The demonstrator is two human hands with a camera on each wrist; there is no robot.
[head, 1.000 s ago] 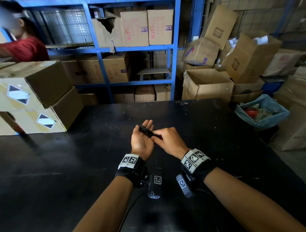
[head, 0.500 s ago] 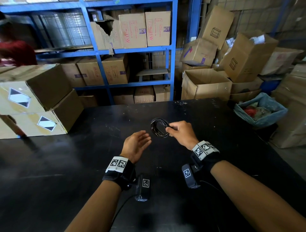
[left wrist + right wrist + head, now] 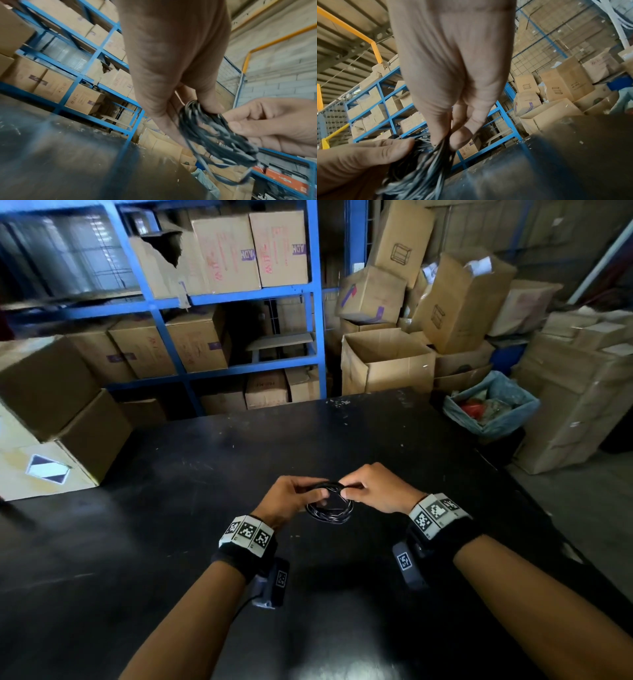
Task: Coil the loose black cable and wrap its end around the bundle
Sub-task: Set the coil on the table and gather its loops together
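A thin black cable, wound into a small coil [image 3: 329, 508], hangs between both hands just above the black table [image 3: 171, 542]. My left hand [image 3: 294, 496] pinches the coil's upper left side between thumb and fingers. From the right, my right hand [image 3: 368, 489] pinches the upper right side. In the left wrist view the coil [image 3: 217, 136] shows as a blurred bundle of several loops under the left thumb, with the right hand [image 3: 267, 125] at its far side. The right wrist view has the strands [image 3: 426, 162] running down from the right fingertips [image 3: 443, 136]; the cable's end cannot be made out.
Two stacked cardboard boxes [image 3: 51, 419] sit on the table's left side. Blue shelving [image 3: 212, 302] full of cartons stands behind the table. Open boxes [image 3: 387, 364] and a blue-lined bin [image 3: 493, 405] stand off the far right corner.
The left hand, open and away half a second ago, has come back and taken hold of the coil. The right hand has lowered the coil toward the table. The head view has tilted down.
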